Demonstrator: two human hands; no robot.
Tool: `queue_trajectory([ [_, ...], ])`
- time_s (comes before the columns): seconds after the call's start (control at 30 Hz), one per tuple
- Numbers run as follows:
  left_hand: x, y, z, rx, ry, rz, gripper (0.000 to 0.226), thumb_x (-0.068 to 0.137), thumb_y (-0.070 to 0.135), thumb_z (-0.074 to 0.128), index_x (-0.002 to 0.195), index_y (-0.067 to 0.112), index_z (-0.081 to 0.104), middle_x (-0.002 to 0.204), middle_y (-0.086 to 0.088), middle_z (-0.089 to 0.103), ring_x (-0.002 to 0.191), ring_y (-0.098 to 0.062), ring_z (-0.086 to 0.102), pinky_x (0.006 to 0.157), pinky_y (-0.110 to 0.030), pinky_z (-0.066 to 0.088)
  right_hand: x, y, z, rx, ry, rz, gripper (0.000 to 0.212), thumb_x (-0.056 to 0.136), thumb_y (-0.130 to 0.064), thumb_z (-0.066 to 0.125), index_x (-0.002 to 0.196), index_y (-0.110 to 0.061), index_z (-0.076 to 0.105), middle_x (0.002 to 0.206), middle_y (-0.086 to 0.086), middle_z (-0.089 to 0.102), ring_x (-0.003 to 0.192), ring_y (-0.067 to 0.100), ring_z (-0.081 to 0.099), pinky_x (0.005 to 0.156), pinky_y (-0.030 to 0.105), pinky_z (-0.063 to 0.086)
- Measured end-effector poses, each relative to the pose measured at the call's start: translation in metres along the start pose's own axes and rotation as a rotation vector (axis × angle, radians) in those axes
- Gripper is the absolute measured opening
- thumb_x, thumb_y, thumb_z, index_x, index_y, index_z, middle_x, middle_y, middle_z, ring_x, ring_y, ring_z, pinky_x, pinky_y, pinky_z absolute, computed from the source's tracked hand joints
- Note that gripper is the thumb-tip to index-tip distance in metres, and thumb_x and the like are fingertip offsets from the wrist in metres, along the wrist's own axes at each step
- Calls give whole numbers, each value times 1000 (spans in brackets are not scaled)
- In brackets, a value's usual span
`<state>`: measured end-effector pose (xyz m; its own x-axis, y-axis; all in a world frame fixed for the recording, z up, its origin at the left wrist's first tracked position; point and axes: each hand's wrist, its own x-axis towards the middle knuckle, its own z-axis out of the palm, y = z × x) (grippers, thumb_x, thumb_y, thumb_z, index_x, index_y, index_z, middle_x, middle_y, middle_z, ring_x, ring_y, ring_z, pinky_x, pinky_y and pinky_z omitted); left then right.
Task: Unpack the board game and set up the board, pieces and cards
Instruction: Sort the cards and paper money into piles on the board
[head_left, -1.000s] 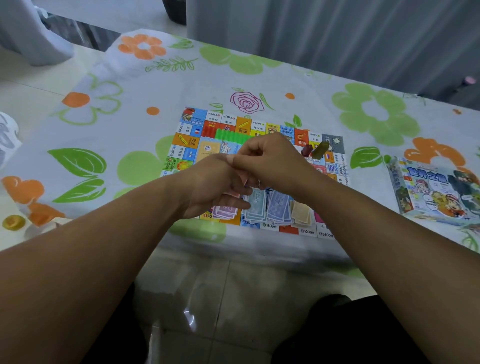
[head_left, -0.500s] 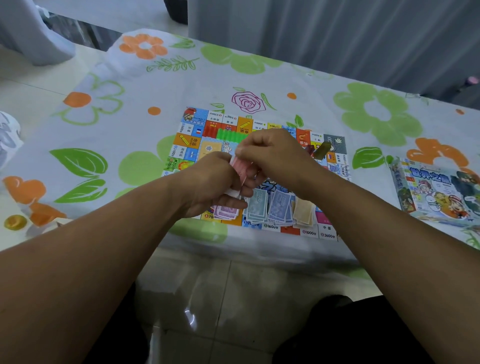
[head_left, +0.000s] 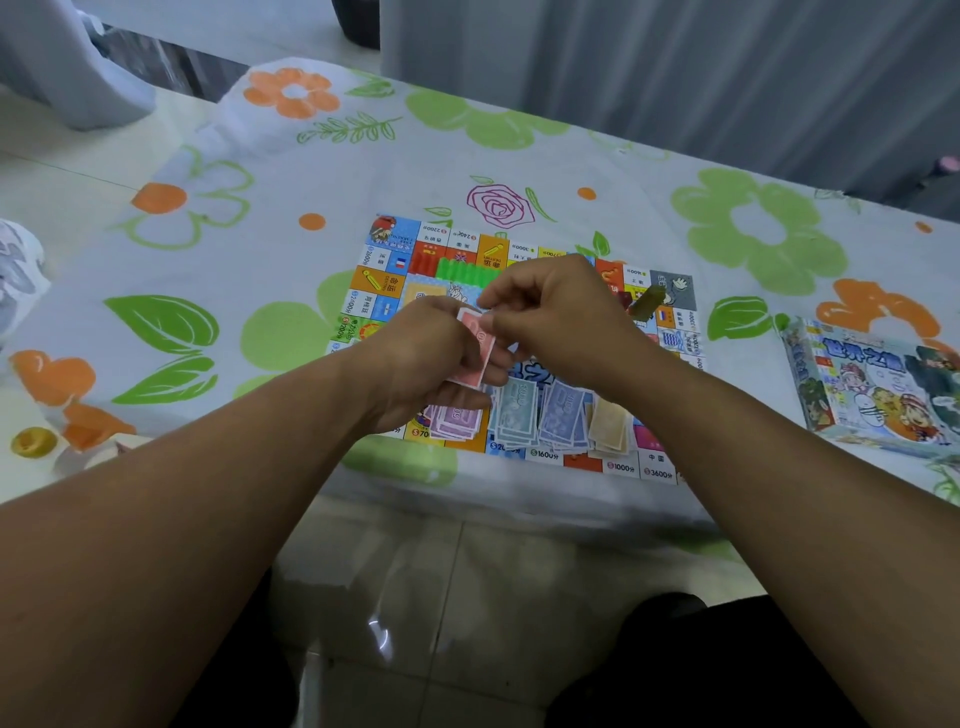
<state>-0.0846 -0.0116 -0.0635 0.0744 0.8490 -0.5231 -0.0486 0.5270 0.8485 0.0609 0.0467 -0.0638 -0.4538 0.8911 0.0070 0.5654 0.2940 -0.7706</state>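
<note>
Fingers (head_left: 470, 401) of the left hand (head_left: 426, 364) curl round a small stack of red notes (head_left: 475, 345), held above the board (head_left: 395, 260) in the head view. The right hand (head_left: 561, 317) pinches the stack's top edge between thumb and forefinger, likely to peel off a note for sorting. That would explain the row along the board's near edge: purple pile (head_left: 457, 422), teal pile (head_left: 517, 410), blue pile (head_left: 563, 415), tan pile (head_left: 610, 428), one colour each, within easy reach. Green houses (head_left: 462, 270) line the far side. Both hands hide the board's middle, so any cards there cannot be told. An olive piece (head_left: 647, 304) shows just past the right hand, and the game box (head_left: 878, 384) is cut off at the frame's right edge.
</note>
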Motion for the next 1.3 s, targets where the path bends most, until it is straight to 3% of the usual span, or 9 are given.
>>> queue_trajectory([
  [0.17, -2, -1, 2, 6, -40, -9, 32, 93, -11, 40, 100, 8, 64, 86, -12, 68, 81, -27, 70, 64, -41, 61, -1, -2, -1, 11, -35, -21, 5, 84, -4, 77, 85, -9, 79, 70, 1, 72, 63, 11, 66, 67, 37, 61],
  [0.27, -1, -3, 2, 46, -45, -12, 32, 93, -11, 39, 105, 9, 62, 86, -13, 68, 79, -27, 69, 62, -38, 60, -1, -2, -1, 13, -31, -32, 9, 83, -1, 76, 86, -9, 79, 72, -3, 71, 63, 3, 64, 63, 26, 57],
  [0.4, 0, -1, -1, 27, 12, 15, 34, 91, -12, 40, 113, 5, 60, 79, -10, 72, 73, -24, 69, 55, -33, 57, -1, -1, 0, -17, -14, -40, 7, 84, -7, 76, 85, -11, 80, 75, 3, 74, 69, 13, 68, 70, 38, 59],
  [0.53, -3, 1, -1, -32, 39, 16, 32, 92, -10, 37, 107, 4, 62, 80, -12, 72, 75, -24, 72, 59, -36, 60, -2, -2, 0, -8, -42, -43, 12, 84, 0, 74, 89, -8, 80, 71, 7, 72, 61, 9, 60, 66, 38, 56],
  [0.7, -3, 1, -3, 10, 48, 34, 30, 89, -9, 42, 104, 5, 64, 75, -7, 72, 65, -17, 68, 53, -28, 54, -4, -6, -1, 80, -35, -33, 12, 84, 7, 71, 90, -3, 76, 70, 17, 71, 57, 10, 65, 66, 40, 59],
  [0.9, -3, 0, -5, -7, 39, 26, 30, 91, -8, 40, 92, 9, 64, 70, -6, 70, 70, -22, 69, 56, -32, 56, -3, -6, 0, 108, -35, -17, 12, 82, 7, 74, 88, -3, 78, 75, 14, 74, 69, 26, 70, 73, 48, 60],
  [1.07, -1, -1, -7, 44, 52, 34, 28, 90, -7, 42, 97, 10, 63, 70, -5, 71, 67, -21, 68, 53, -30, 50, -3, -8, 1, 173, -54, 1, 12, 83, 8, 72, 89, -1, 77, 76, 20, 72, 68, 23, 68, 75, 46, 62],
  [1.2, -3, -2, -9, 36, 42, 20, 27, 91, -6, 41, 97, 8, 64, 73, -7, 72, 70, -22, 69, 53, -30, 51, -2, -10, 2, 189, -79, 39, 10, 83, 9, 72, 91, 4, 76, 78, 23, 72, 65, 17, 67, 69, 32, 62],
  [1.3, -3, -3, -11, 34, 46, 13, 29, 92, -7, 39, 99, 6, 63, 73, -8, 72, 70, -22, 70, 54, -30, 52, 0, -11, 5, 177, -92, 66, 9, 83, 8, 73, 89, 2, 75, 76, 20, 71, 67, 20, 68, 73, 44, 63],
])
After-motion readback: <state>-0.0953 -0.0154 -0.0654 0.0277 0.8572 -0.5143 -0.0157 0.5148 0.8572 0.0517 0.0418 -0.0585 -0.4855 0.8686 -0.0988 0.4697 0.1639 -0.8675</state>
